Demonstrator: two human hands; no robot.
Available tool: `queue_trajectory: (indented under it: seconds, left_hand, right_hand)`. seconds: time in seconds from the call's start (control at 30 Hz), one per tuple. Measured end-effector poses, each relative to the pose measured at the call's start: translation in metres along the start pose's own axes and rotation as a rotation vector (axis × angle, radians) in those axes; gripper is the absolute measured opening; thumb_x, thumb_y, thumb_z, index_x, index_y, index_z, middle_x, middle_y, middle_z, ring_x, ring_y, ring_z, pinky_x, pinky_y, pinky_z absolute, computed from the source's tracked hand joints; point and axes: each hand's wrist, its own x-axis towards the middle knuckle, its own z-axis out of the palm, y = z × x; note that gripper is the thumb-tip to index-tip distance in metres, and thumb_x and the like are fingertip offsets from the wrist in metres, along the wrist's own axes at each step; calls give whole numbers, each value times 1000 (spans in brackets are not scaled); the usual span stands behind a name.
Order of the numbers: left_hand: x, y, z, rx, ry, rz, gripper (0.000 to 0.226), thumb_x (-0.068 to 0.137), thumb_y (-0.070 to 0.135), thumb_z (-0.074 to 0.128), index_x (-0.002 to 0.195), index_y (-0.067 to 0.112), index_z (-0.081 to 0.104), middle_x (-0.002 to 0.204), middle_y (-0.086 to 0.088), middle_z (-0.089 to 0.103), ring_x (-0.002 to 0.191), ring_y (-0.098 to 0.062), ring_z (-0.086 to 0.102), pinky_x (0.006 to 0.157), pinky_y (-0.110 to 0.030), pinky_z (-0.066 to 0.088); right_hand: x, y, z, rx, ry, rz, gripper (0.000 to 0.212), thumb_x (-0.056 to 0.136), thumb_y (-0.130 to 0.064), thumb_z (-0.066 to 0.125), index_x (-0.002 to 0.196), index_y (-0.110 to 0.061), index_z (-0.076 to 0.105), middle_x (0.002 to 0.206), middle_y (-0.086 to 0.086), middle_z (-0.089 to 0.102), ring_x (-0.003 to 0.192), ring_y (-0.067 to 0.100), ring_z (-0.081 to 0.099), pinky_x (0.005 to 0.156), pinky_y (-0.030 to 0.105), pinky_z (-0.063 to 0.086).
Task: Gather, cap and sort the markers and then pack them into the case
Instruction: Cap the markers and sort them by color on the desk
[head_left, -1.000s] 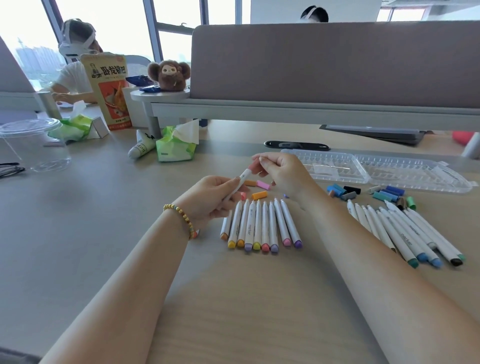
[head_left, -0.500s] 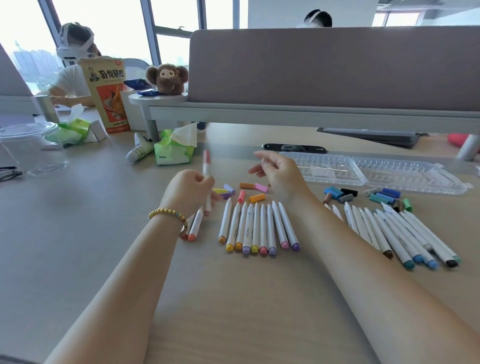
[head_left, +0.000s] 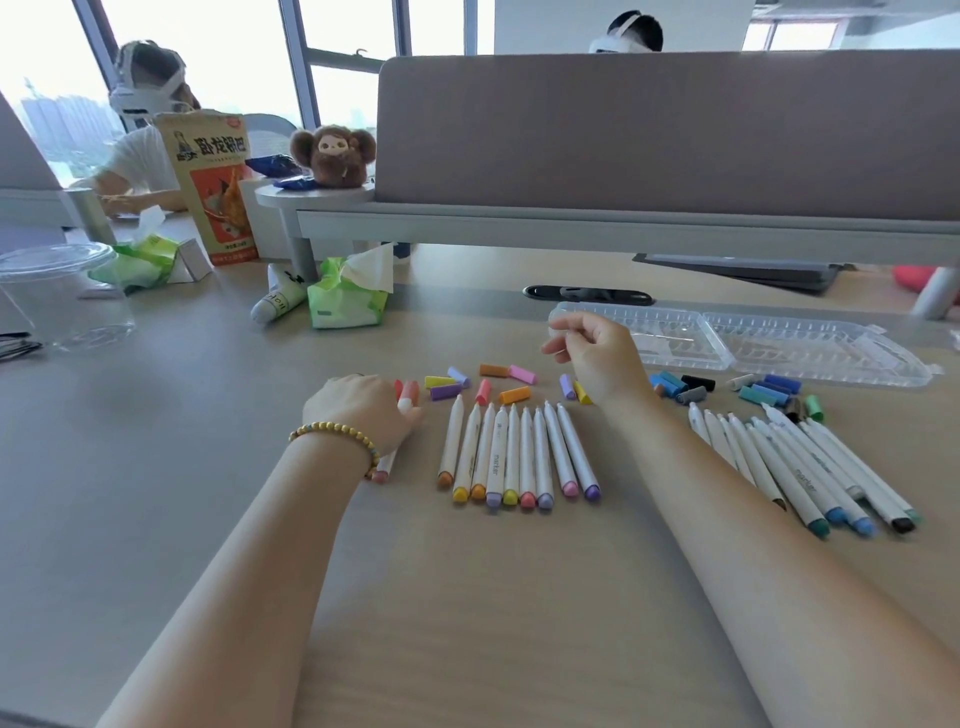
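Note:
My left hand (head_left: 363, 410) lies low on the desk and holds a white marker with a coral cap (head_left: 409, 394), laid beside another capped marker left of the row. Several uncapped warm-coloured markers (head_left: 519, 457) lie side by side in the middle. Loose caps in yellow, purple, orange and pink (head_left: 493, 382) are scattered just behind them. My right hand (head_left: 597, 364) hovers over the caps, fingers loosely curled, holding nothing. To the right lie several cool-coloured markers (head_left: 810, 467) and blue, black and green caps (head_left: 727, 389). The clear case (head_left: 753, 348) lies open behind.
A green tissue pack (head_left: 345, 296) and a white tube (head_left: 278, 304) sit at the back left. A clear plastic cup (head_left: 57, 296) stands at the far left, near a snack bag (head_left: 213, 187). A grey divider (head_left: 675, 135) closes the back of the desk.
My left hand swung the capped marker from upright down onto the desk, left of the row. My right hand let go of it and drew back to the right.

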Motion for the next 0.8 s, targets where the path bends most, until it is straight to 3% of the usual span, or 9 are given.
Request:
queue_trajectory:
  seconds: [0.13, 0.3, 0.4, 0.53, 0.63, 0.7, 0.8]
  left_hand:
    - [0, 1, 2, 66, -23, 21, 51, 91, 56, 38, 59, 16, 39, 78, -3, 49, 82, -22, 48, 66, -28, 40]
    - [4, -3, 3, 70, 17, -22, 38, 94, 45, 41, 77, 12, 47, 107, -11, 58, 102, -27, 53, 77, -32, 44]
    - [6, -9, 4, 16, 5, -23, 44, 93, 48, 39, 66, 14, 44, 103, -12, 59, 96, -27, 54, 72, -30, 43]
    - [-1, 3, -6, -110, 154, 42, 27, 93, 40, 44, 87, 16, 54, 92, -3, 49, 90, -25, 52, 69, -28, 40]
    - [-8, 18, -7, -212, 46, 124, 28, 91, 41, 49, 81, 15, 56, 83, -2, 55, 78, -20, 51, 64, -26, 39]
    - [-10, 24, -3, -106, 15, 174, 33, 91, 44, 47, 80, 14, 56, 82, -3, 56, 76, -20, 52, 64, -26, 41]
    - [-11, 26, -2, 10, 87, 193, 38, 92, 49, 40, 77, 16, 51, 85, -1, 53, 79, -20, 50, 64, -27, 40]
  right_hand:
    - [1, 1, -3, -9, 9, 35, 29, 98, -4, 33, 110, -7, 59, 89, 3, 64, 78, 9, 55, 68, 15, 45]
    - [-1, -2, 1, -29, -26, 24, 29, 98, -4, 33, 110, -6, 59, 90, 6, 64, 75, 8, 55, 69, 15, 45]
    - [-3, -3, 2, -113, -97, 24, 28, 97, -4, 34, 110, -7, 59, 88, 4, 63, 75, 8, 54, 73, 20, 45]
    - [-7, -14, -6, -268, -328, 44, 21, 96, -12, 47, 102, -12, 67, 76, -6, 57, 66, 5, 49, 62, 19, 40]
    - [-12, -31, -18, -295, -577, 41, 18, 92, -15, 55, 99, -20, 71, 100, -4, 65, 85, 2, 54, 73, 18, 39]
    - [-18, -43, -21, -327, -724, 46, 22, 92, -11, 54, 101, -21, 72, 105, -11, 64, 99, -1, 54, 82, 13, 38]
    - [-23, -47, -8, -412, -729, 7, 25, 92, -10, 52, 101, -21, 72, 106, -8, 63, 98, 0, 52, 80, 14, 37]
